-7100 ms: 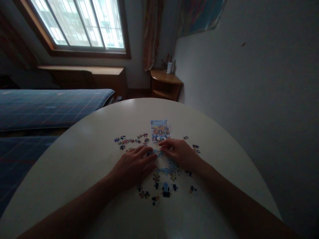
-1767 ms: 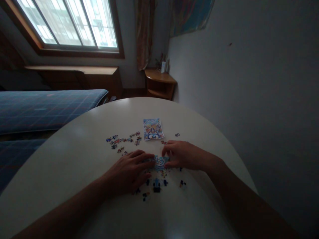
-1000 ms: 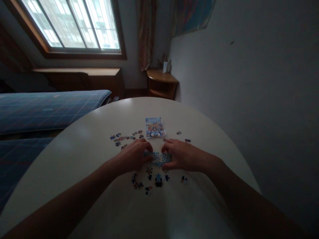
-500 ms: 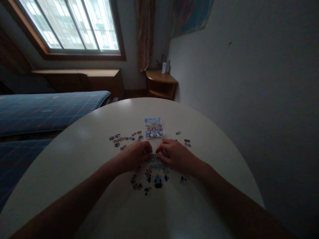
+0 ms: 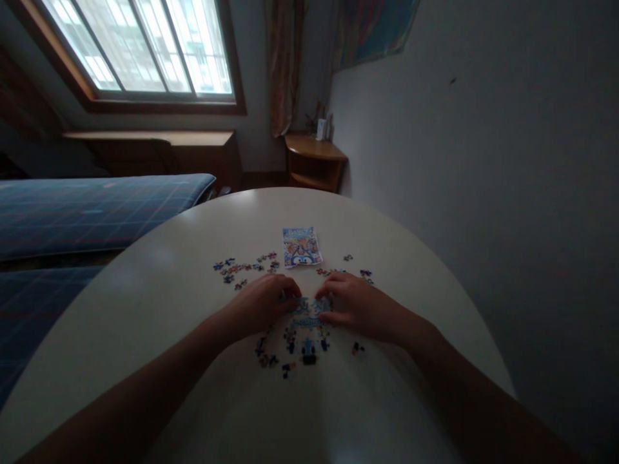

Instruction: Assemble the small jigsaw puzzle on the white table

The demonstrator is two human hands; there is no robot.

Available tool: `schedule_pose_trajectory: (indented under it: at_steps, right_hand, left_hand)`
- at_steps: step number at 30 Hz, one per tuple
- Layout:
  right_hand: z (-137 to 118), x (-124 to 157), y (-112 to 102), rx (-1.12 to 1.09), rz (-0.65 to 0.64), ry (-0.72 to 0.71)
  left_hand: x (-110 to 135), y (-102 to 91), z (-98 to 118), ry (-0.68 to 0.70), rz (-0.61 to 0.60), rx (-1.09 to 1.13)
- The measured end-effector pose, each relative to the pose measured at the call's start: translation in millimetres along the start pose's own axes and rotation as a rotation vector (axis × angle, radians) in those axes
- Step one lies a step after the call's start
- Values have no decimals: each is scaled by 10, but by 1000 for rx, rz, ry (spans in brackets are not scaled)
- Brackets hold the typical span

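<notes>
A partly joined, light-blue jigsaw puzzle (image 5: 309, 320) lies on the white round table between my hands. At its upper left edge, my left hand (image 5: 271, 298) has its fingers curled in, with thumb and index on the puzzle. My right hand (image 5: 355, 301) grips the right edge with bent fingers, thumb below and index above. The fingers hide part of both edges. Just below, more puzzle pieces (image 5: 308, 351) in dark blue and black adjoin the light-blue part. Loose pieces (image 5: 265, 359) curve along the lower left.
Beyond my hands lies a printed picture sheet (image 5: 302, 247). Scattered pieces (image 5: 235, 268) spread to its left, and a few more (image 5: 366, 276) to its right. One small cluster (image 5: 358, 348) sits below my right wrist. A plaid mattress (image 5: 97, 212) is left of the table (image 5: 411, 399).
My right hand has shifted slightly right and its thumb and index have spread a little. More of the puzzle's top shows between the hands. The whole view has shifted slightly.
</notes>
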State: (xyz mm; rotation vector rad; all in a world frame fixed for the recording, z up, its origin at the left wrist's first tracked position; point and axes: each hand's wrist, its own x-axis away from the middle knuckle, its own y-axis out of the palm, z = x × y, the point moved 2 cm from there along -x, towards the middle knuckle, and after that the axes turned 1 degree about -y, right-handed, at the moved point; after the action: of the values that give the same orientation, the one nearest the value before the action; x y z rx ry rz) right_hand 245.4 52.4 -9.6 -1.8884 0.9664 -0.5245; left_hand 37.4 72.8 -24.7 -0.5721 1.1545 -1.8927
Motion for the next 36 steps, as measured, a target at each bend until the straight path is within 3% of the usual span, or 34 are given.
schedule_pose_trajectory:
  at_steps: [6,21,36]
  right_hand:
    - [-40,-15,2,68,4,82]
    - [-98,27,-1,56,-18,88]
    - [-98,24,-10,47,-9,91]
  left_hand:
    - [-5,19,5,-12,18,3]
    - [-8,62,6,40,47,33]
    - [-21,55,19,25,2,37]
